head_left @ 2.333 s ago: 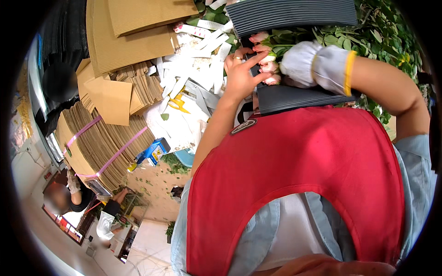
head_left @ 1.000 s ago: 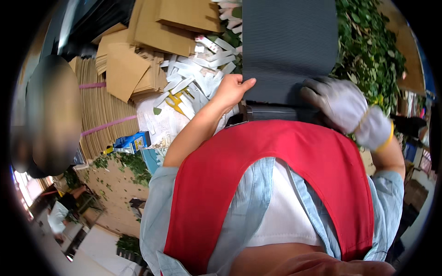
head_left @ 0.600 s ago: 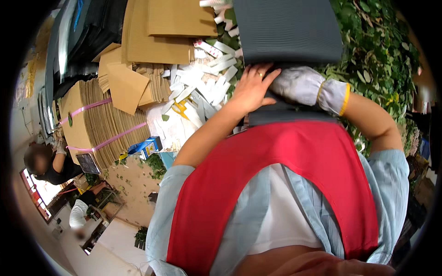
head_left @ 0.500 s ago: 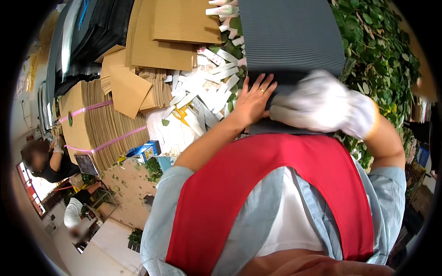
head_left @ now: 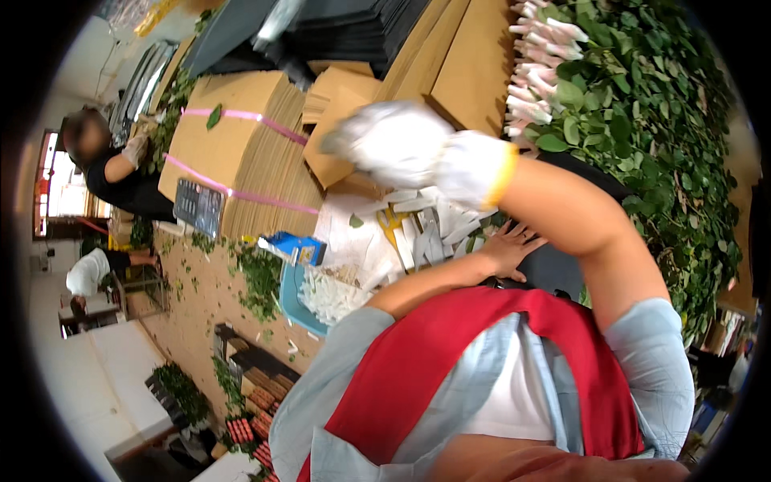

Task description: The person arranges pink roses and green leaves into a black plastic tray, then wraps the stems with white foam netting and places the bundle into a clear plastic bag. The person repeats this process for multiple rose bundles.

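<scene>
My bare left hand (head_left: 514,251) lies with its fingers spread on a dark grey sheet (head_left: 554,269) close to my body. My right arm crosses above it and hides much of the sheet. In a white glove, my right hand (head_left: 393,145) is stretched far to the left, over the small brown cardboard pieces (head_left: 324,165). Motion smears its fingers, so whether they hold anything cannot be made out. Yellow-handled scissors (head_left: 391,227) lie among white strips (head_left: 454,221) beside my left forearm.
A strapped cardboard stack (head_left: 273,177) stands at the left, with a phone-like device (head_left: 199,207) at its front. A blue box (head_left: 293,247) sits above a light-blue bin (head_left: 291,293). Leafy stems (head_left: 642,145) fill the right. Black sheets (head_left: 361,36) are piled behind. Two people work at the far left.
My right gloved hand has swung from the dark sheet out to the left, over the cardboard pieces. My left hand stays on the sheet. The view has turned toward the left.
</scene>
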Available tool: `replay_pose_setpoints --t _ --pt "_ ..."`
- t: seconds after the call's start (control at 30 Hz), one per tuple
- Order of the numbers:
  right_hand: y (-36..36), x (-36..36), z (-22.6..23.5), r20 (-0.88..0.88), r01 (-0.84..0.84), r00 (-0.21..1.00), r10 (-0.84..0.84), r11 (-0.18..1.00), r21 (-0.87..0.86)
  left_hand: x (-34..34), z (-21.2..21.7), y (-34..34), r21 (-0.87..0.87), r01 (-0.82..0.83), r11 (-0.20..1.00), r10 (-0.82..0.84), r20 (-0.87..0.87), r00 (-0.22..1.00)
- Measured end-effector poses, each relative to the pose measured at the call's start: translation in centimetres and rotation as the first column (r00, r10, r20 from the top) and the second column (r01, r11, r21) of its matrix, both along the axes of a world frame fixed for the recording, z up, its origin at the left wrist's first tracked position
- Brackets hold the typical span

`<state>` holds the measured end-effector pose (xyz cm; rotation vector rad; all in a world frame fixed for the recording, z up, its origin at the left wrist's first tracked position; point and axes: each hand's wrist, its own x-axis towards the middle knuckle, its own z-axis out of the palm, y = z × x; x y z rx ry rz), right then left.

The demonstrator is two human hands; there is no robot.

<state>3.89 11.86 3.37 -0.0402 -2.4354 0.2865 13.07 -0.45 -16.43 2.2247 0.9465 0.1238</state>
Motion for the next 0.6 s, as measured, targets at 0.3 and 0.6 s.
replay_pose_setpoints --t 0.3,0.6 --pt "-7.2 4.0 -1.7 0.256 0.174 0.931 -0.261 0.932 0.319 -3.0 1.5 -1.2 0.011 -0.051 0.999 0.048 0.166 0.985" --pt "-10.9 36.1 0.7 0.706 0.661 0.695 0.136 -0.510 -0.551 -0.6 1.4 0.2 0.166 -0.070 0.984 0.060 0.067 0.996"
